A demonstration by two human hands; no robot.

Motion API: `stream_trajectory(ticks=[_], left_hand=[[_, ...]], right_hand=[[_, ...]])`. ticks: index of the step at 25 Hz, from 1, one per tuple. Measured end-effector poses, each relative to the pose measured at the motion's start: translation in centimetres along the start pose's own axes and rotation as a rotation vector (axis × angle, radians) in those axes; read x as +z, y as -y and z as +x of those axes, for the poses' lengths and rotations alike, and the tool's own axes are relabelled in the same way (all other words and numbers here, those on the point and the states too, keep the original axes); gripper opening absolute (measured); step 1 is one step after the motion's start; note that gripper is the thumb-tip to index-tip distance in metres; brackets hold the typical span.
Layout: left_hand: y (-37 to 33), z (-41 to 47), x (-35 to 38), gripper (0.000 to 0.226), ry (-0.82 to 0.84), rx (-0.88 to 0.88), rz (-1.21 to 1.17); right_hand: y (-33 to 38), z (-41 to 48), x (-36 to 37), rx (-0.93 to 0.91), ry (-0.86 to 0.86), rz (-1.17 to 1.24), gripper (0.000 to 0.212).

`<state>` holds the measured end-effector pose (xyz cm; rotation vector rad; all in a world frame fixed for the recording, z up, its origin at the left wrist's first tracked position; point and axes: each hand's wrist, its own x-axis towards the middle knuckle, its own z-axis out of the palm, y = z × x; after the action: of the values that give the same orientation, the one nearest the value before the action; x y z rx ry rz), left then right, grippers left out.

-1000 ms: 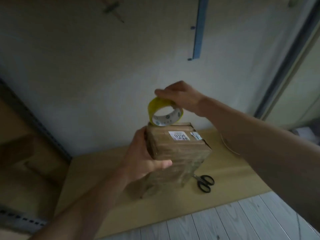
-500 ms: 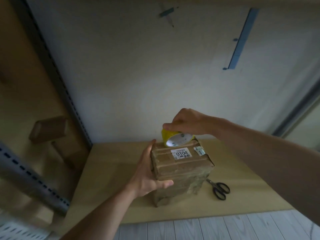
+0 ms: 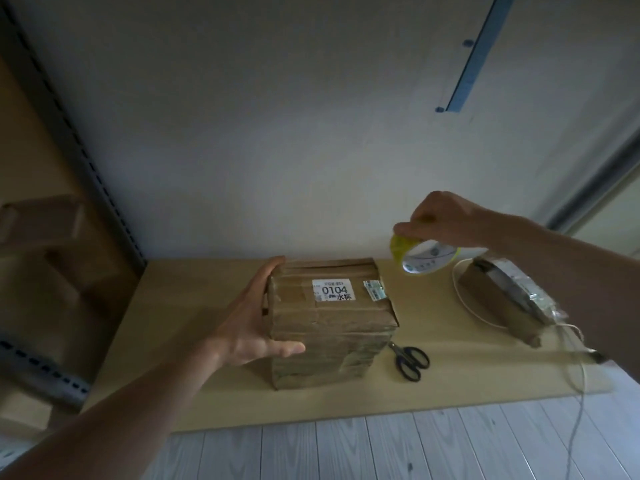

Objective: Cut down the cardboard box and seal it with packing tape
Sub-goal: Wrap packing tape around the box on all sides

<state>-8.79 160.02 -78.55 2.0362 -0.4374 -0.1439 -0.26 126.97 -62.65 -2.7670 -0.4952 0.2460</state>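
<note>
Cardboard box (image 3: 332,323), brown, squat and heavily wrapped in glossy brown tape, stands upright at the middle of the pale wooden board (image 3: 180,341), with a white printed label (image 3: 333,290) reading 0104 on its top face.

Change: half a second ago the roll sat against the far top edge of the box; it now hangs in the air to the right of the box and clear of it. Whether a strip trails back from roll to box cannot be told. Judgement: a taping pass has probably just ended, or the roll is being repositioned for another.

Left hand (image 3: 249,327): fingers straight, palm flat against the box's left side, thumb laid along the front; it steadies the box and curls round nothing.

Right hand (image 3: 440,220): fingertips pinch the upper rim of the yellow packing tape roll (image 3: 424,256), whose white core faces the camera.

Box surface looks creased, with soft, uneven edges. Black-handled scissors (image 3: 410,362) lie on the board just beside the box's front right corner.
</note>
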Motion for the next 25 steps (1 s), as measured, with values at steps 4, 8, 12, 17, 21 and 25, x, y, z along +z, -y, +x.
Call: stream_trajectory(ticks=[4,8,12,17,21,25], left_hand=[[-0.4,-0.3,-0.3,0.137,0.010,0.010,-0.021],[-0.5,-0.4,-0.4,0.139,0.030,0.033,-0.006],[-0.6,-0.3,-0.3,0.137,0.019,0.006,-0.015],[-0.3,-0.3,-0.2,0.137,0.048,0.015,-0.058],[-0.1,-0.3,-0.3,0.137,0.057,0.039,-0.057],[-0.3,-0.3,0.0,0.137,0.058,0.041,-0.094]], right_hand=[[-1.6,-1.2,2.6,0.079,-0.123,-0.053,0.053],[-3.3,-1.5,5.7,0.116,-0.149,0.022,0.054],[-4.4,-1.4,7.6,0.164,-0.146,0.137,0.055],[-4.0,-1.0,6.5,0.123,-0.141,0.120,0.052],[-2.9,-1.3,4.4,0.077,-0.160,0.129,0.050],[-2.3,-0.5,2.0,0.080,-0.209,0.136,0.054]])
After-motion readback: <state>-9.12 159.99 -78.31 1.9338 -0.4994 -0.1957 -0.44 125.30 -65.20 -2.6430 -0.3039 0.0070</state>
